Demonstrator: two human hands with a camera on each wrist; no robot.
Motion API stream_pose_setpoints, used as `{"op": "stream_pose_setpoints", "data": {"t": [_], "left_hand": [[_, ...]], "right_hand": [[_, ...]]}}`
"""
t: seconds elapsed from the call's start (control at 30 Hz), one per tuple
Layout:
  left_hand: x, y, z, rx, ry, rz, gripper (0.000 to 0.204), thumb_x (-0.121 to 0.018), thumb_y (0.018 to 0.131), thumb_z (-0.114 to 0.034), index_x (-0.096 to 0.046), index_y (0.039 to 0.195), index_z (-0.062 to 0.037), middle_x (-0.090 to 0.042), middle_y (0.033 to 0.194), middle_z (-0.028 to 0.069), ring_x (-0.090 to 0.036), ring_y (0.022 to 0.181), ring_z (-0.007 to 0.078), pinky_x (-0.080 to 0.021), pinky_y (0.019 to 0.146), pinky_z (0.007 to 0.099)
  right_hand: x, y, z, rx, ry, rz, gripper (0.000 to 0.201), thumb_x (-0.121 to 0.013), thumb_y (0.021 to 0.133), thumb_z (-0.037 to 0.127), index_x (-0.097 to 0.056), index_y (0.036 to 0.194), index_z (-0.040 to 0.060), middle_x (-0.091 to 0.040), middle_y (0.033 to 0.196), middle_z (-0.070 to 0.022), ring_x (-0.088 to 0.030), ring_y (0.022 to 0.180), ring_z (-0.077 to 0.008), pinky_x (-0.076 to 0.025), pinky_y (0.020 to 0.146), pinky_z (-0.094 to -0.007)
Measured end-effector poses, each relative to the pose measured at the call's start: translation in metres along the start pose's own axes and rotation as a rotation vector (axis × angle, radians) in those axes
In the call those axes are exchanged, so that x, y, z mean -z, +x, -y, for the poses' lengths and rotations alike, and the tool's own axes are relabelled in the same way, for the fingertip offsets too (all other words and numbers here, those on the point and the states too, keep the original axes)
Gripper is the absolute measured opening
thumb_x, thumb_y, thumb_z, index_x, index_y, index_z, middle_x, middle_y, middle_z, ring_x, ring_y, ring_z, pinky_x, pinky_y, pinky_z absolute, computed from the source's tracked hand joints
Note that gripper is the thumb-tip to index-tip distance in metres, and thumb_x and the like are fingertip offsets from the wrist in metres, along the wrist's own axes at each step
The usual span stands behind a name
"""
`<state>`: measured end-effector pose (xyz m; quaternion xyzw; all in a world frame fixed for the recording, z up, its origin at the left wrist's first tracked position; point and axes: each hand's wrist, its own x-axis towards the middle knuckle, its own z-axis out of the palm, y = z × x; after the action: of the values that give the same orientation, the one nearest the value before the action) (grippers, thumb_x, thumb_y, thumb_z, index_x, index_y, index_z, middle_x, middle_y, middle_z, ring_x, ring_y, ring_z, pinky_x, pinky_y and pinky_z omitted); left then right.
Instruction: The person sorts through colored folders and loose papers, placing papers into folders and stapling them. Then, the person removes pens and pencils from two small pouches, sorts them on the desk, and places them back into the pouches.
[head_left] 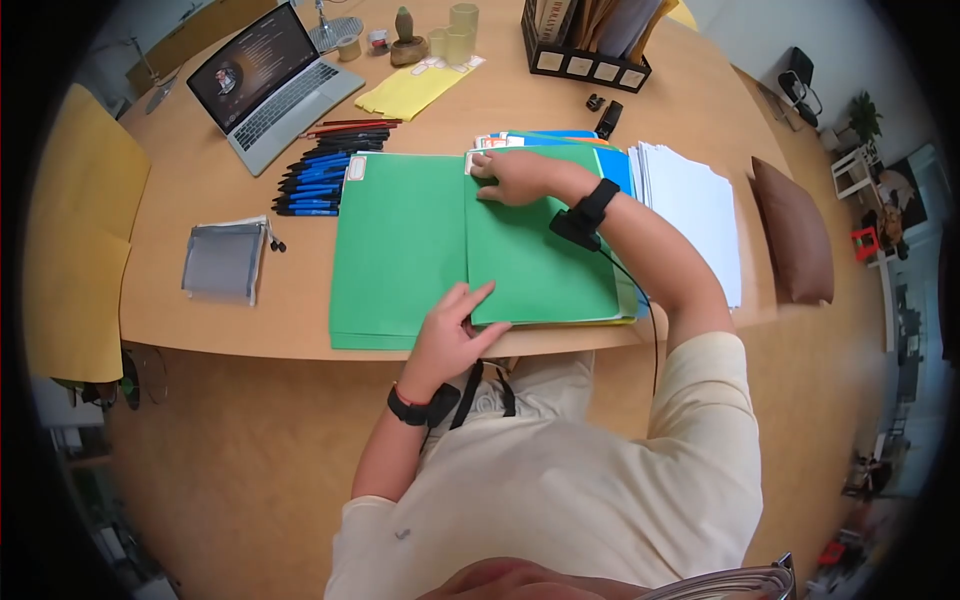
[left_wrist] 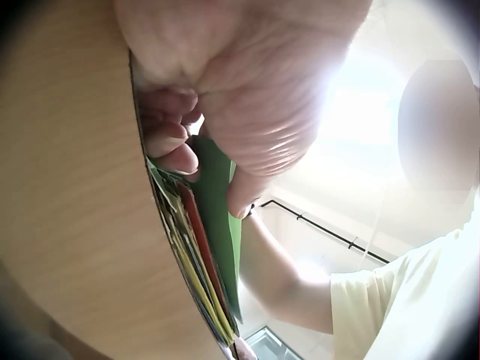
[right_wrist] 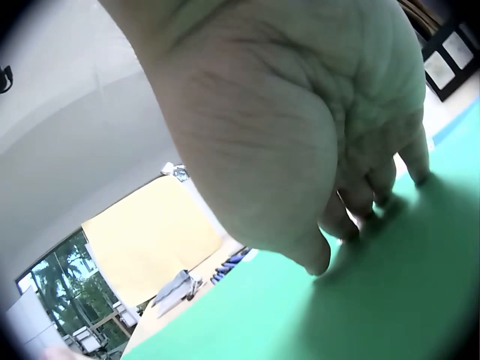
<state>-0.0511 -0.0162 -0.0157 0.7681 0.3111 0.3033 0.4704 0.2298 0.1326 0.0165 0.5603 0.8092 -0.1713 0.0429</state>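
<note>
Two green folders lie side by side, the left folder (head_left: 400, 240) overlapped along the middle by the right folder (head_left: 545, 255). At the right folder's near left corner is my left hand (head_left: 452, 335), holding its edge between thumb and fingers. In the left wrist view the green folder (left_wrist: 221, 217) shows between thumb and curled fingers, beside a stack of coloured folders (left_wrist: 199, 262) seen edge-on. My right hand (head_left: 520, 177) rests its spread fingertips on the right folder's far left corner, by a white label. Its fingertips (right_wrist: 319, 259) touch the green surface in the right wrist view.
White papers (head_left: 690, 220) and a brown cushion (head_left: 793, 235) lie to the right. Several pens (head_left: 315, 185), a grey pouch (head_left: 222, 260) and a laptop (head_left: 275, 90) are at left. Behind stand a black file holder (head_left: 585, 65), a stapler (head_left: 609, 118) and a yellow folder (head_left: 420, 88).
</note>
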Motion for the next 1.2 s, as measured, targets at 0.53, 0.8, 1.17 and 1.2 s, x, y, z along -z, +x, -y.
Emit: {"op": "stream_pose_setpoints", "data": {"t": [0.53, 0.8, 1.17, 1.2], "left_hand": [[-0.023, 0.002, 0.026, 0.108, -0.212, -0.351, 0.033, -0.062, 0.107, -0.008, -0.062, 0.138, 0.0041, -0.065, 0.116, 0.0117, -0.063, 0.065, 0.0126, -0.055, 0.061, 0.0274], [-0.015, -0.010, 0.024, 0.097, -0.334, -0.665, 0.032, -0.053, 0.111, -0.006, -0.061, 0.141, 0.0016, -0.066, 0.119, 0.0082, -0.061, 0.063, 0.0096, -0.054, 0.056, 0.0255], [0.115, -0.052, 0.076, 0.361, 0.154, -0.684, 0.028, -0.050, 0.108, -0.003, -0.069, 0.128, 0.0017, -0.070, 0.123, 0.0148, -0.070, 0.104, 0.0224, -0.059, 0.079, 0.0333], [0.120, -0.055, 0.080, 0.301, 0.275, -0.631, 0.027, -0.050, 0.107, -0.001, -0.069, 0.126, 0.0022, -0.070, 0.121, 0.0157, -0.070, 0.106, 0.0251, -0.058, 0.084, 0.0354]], "right_hand": [[-0.055, -0.169, 0.042, -0.219, 0.327, -0.532, 0.058, -0.065, 0.104, 0.040, -0.060, 0.150, 0.0043, -0.047, 0.163, -0.0261, -0.045, 0.148, -0.0480, -0.036, 0.124, -0.0514], [-0.111, -0.180, 0.086, -0.335, 0.215, -0.781, 0.067, -0.067, 0.102, 0.047, -0.056, 0.152, 0.0028, -0.044, 0.165, -0.0265, -0.037, 0.154, -0.0474, -0.026, 0.127, -0.0609], [-0.116, -0.177, 0.087, -0.376, 0.073, -0.697, 0.069, -0.067, 0.101, 0.048, -0.056, 0.153, 0.0048, -0.046, 0.164, -0.0235, -0.039, 0.153, -0.0451, -0.027, 0.127, -0.0615], [-0.117, -0.177, 0.087, -0.380, 0.075, -0.696, 0.069, -0.067, 0.100, 0.048, -0.056, 0.152, 0.0048, -0.046, 0.164, -0.0234, -0.039, 0.153, -0.0451, -0.027, 0.127, -0.0616]]}}
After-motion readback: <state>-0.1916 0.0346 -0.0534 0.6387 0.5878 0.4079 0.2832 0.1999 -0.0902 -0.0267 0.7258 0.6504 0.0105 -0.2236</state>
